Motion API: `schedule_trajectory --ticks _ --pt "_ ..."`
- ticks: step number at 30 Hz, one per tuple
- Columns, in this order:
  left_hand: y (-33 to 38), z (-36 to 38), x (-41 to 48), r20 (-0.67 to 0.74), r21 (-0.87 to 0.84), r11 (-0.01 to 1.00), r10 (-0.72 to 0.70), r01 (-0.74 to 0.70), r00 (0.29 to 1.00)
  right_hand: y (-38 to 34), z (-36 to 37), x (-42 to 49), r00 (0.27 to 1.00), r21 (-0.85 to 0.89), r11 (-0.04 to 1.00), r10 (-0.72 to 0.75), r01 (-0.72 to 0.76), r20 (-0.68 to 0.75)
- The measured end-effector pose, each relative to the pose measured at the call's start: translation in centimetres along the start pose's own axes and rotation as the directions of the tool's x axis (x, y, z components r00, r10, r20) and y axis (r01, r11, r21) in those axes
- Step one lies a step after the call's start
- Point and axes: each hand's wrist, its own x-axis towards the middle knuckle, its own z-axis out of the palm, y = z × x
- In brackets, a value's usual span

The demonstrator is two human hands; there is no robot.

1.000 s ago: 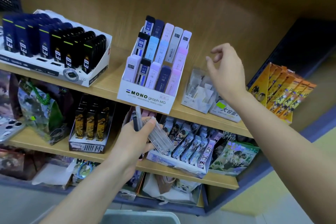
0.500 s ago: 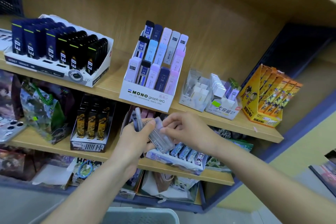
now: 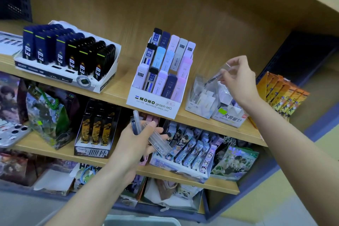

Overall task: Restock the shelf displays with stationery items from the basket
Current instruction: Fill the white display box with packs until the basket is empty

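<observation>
My left hand [image 3: 135, 145] grips a bunch of slim lead cases [image 3: 157, 139], clear and dark ones, in front of the middle shelf. My right hand [image 3: 238, 80] is raised to the upper shelf and pinches one clear lead case [image 3: 219, 74] by its top end, tilted above the clear display box [image 3: 200, 95] that holds similar small cases. To the left of that box stands the white MONO display [image 3: 156, 102] with pastel and dark lead cases. The rim of the basket [image 3: 141, 221] shows at the bottom edge.
A white tray of dark blue and black cases [image 3: 66, 64] sits at the upper shelf's left. A white box with a green sticker [image 3: 229, 115] and orange packs [image 3: 282, 93] stand right of the clear box. Illustrated boxes [image 3: 189, 152] fill the middle shelf.
My right hand took one clear case from the bunch in my left hand and lifted it up and right to the clear display box. The left hand stayed in place.
</observation>
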Motion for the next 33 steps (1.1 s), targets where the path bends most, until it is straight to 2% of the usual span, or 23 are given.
schedule_trajectory --ticks 5,11,17,20,22,23,24,26,29,31,33 --pt "0.1 -0.3 0.3 0.003 -0.012 1.0 -0.003 0.003 1.0 1.9 1.8 2.0 0.996 -0.048 0.998 0.049 -0.046 0.073" --pt "0.1 -0.6 0.8 -0.015 -0.012 1.0 -0.006 0.006 1.0 3.2 3.2 2.7 0.984 -0.252 0.967 0.005 0.041 0.179" --pt "-0.1 -0.5 0.8 0.007 -0.017 1.0 -0.02 0.02 1.0 3.1 4.0 3.0 0.991 -0.475 0.873 -0.07 0.114 0.11" --pt "-0.1 -0.5 0.8 0.003 -0.03 0.999 -0.034 0.034 0.999 2.3 3.6 1.6 0.993 -0.391 0.916 -0.109 0.083 -0.043" --pt "-0.1 -0.5 0.8 -0.003 -0.03 0.999 -0.036 0.036 0.999 1.0 3.3 -0.7 0.985 -0.24 0.965 -0.135 0.107 -0.105" --pt "-0.1 -0.5 0.9 -0.006 -0.03 0.999 -0.036 0.035 0.999 0.2 3.2 -2.2 0.986 -0.155 0.98 -0.141 0.125 -0.093" --pt "-0.1 -0.5 0.8 -0.011 -0.029 0.999 -0.035 0.034 0.999 -0.6 3.1 -3.9 0.99 -0.078 0.988 -0.136 0.132 -0.045" --pt "-0.3 -0.4 0.8 -0.026 -0.016 0.999 -0.03 0.03 0.999 -2.0 3.4 -7.4 0.98 0.027 0.996 -0.086 0.082 0.178" --pt "-0.7 -0.2 0.8 -0.041 0.03 0.999 -0.019 0.02 0.999 -3.4 4.7 -11.6 0.832 0.084 0.993 0.026 -0.087 0.554" --pt "-0.9 0.0 0.7 -0.05 0.056 0.998 -0.015 0.018 0.999 -3.7 5.9 -13.0 0.754 0.094 0.985 0.051 -0.148 0.655" --pt "-1.1 0.1 0.7 -0.051 0.091 0.996 0.0 0.005 0.999 -3.8 6.5 -13.4 0.73 0.102 0.982 0.049 -0.162 0.682"
